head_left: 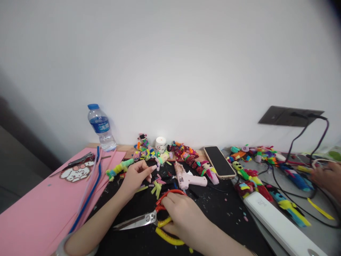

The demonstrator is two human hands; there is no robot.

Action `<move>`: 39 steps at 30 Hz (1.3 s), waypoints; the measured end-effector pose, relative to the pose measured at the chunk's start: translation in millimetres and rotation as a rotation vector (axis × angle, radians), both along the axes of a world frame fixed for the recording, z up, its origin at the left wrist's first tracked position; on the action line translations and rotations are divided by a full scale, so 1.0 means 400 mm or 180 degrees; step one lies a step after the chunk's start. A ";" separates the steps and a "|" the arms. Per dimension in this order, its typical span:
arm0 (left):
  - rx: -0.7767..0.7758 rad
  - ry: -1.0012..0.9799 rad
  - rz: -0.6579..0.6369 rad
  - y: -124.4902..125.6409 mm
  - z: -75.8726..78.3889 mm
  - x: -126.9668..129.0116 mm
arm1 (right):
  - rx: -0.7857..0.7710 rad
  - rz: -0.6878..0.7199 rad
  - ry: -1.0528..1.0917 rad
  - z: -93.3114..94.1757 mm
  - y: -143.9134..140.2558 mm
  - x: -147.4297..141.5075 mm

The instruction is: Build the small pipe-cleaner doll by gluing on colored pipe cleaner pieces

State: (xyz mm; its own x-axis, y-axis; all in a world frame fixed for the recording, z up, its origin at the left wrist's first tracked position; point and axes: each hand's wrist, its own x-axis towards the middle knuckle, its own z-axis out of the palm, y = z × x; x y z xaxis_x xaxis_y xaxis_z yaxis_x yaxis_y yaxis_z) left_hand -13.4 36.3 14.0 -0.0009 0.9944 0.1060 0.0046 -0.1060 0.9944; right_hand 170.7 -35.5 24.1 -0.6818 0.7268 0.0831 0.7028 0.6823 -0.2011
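My right hand (pixel 181 218) grips the red and yellow handles of a pair of scissors (pixel 144 219) lying on the black mat (pixel 213 209), blades pointing left. My left hand (pixel 137 176) hovers just beyond, fingers pinched around a small pipe-cleaner piece I can barely make out. Short cut pipe-cleaner bits (pixel 157 185) in yellow-green and pink lie between the two hands. A pink glue gun (pixel 188 177) rests to the right of my left hand.
Pink paper sheets (pixel 34 209) with long pipe cleaners and pliers lie left, a water bottle (pixel 101 127) behind them. Pipe-cleaner figures (pixel 186 154) line the wall. A phone (pixel 219 161), white power strip (pixel 277 222), cables and another person's hand (pixel 326 176) are right.
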 end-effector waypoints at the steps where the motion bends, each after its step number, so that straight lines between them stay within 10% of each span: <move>1: 0.0012 0.0010 -0.0012 0.000 0.001 -0.001 | -0.0057 0.0020 0.0035 -0.006 -0.002 -0.008; 15: -0.0323 -0.0518 -0.0716 0.003 -0.031 -0.005 | 0.0134 0.0039 0.0925 -0.035 0.001 -0.004; 27: -0.0932 -0.1362 -0.2618 -0.040 -0.044 0.028 | 0.0562 -0.0556 0.2666 -0.034 0.078 0.066; 39: -0.1281 -0.1389 -0.2800 -0.047 -0.043 0.031 | 0.0274 -0.0707 0.2892 -0.037 0.072 0.063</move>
State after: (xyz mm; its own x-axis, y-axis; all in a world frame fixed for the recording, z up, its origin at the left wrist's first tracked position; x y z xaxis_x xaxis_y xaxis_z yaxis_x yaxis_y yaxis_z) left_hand -0.8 17.6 -3.3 0.7775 0.6253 -0.0668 -0.2795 0.4388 0.8540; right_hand 196.0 -6.7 9.4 -0.1757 0.7991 0.5750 0.4172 0.5895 -0.6917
